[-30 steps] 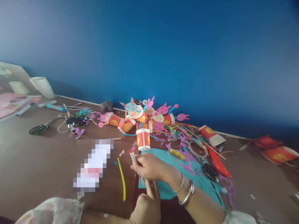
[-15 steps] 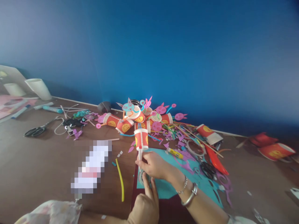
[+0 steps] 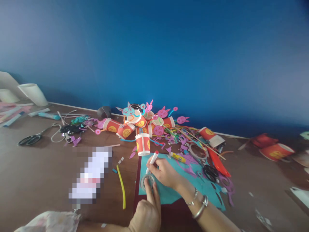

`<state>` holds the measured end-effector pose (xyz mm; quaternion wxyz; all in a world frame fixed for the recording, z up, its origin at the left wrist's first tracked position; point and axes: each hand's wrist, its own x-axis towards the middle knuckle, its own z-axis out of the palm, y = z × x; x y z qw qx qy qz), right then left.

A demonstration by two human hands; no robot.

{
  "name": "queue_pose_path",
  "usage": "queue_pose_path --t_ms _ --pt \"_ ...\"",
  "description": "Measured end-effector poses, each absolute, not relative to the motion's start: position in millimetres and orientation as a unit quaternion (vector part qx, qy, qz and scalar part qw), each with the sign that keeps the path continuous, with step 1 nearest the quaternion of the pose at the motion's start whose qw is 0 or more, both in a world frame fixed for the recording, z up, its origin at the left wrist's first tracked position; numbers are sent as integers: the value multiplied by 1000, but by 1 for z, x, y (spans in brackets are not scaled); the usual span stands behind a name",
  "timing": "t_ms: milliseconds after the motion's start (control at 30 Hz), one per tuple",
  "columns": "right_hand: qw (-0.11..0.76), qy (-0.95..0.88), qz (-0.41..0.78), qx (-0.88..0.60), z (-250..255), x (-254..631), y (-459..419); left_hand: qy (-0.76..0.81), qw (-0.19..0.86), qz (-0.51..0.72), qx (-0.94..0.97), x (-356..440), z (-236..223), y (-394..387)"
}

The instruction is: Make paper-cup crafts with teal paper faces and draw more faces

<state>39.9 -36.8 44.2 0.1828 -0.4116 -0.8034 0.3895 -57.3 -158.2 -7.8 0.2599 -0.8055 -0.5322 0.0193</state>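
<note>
My left hand (image 3: 147, 212) comes in from the lower left, index and middle fingers stretched out and pressed onto a round ring that looks like a tape roll (image 3: 142, 183). That ring lies flat on a sheet of turquoise paper (image 3: 171, 196). My right hand (image 3: 164, 172), with bracelets at the wrist, grips a white marker (image 3: 152, 161) with a red end. The marker leans to the right, its lower end at the ring's far edge. Just beyond stands a red and white paper cup figure (image 3: 142, 145) with blue pipe-cleaner arms.
More paper cup figures (image 3: 125, 131) crowd the back. To the right lie a glue stick (image 3: 178, 157), black-handled scissors (image 3: 210, 173), another tape ring (image 3: 198, 151) and purple scraps. Left are scissors (image 3: 30, 139), a yellow pipe cleaner (image 3: 121, 187) and a blurred-out object (image 3: 90, 177). A blue wall (image 3: 154, 58) rises behind.
The marker has gone from nearly upright to tilted right, with the right hand turning along. The left fingers still press the ring. The whole view has shifted slightly.
</note>
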Motion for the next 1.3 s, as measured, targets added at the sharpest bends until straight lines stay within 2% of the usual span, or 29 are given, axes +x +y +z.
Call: queue_pose_path --t_ms 233,433,767,1067,1300 --pt "265 -747 437 -426 33 54 -50 -526 266 26 -808 -59 -5 -158" --pt "303 -732 427 -437 24 64 -62 -517 264 37 -813 -62 1 -158" --pt "306 -708 428 -471 22 73 -81 -510 213 92 -828 -70 6 -156" --pt "318 -678 444 -491 18 75 -93 -531 134 137 -825 -73 31 -148" --pt "317 -654 460 -510 18 76 -101 -513 112 141 -839 -77 49 -131"
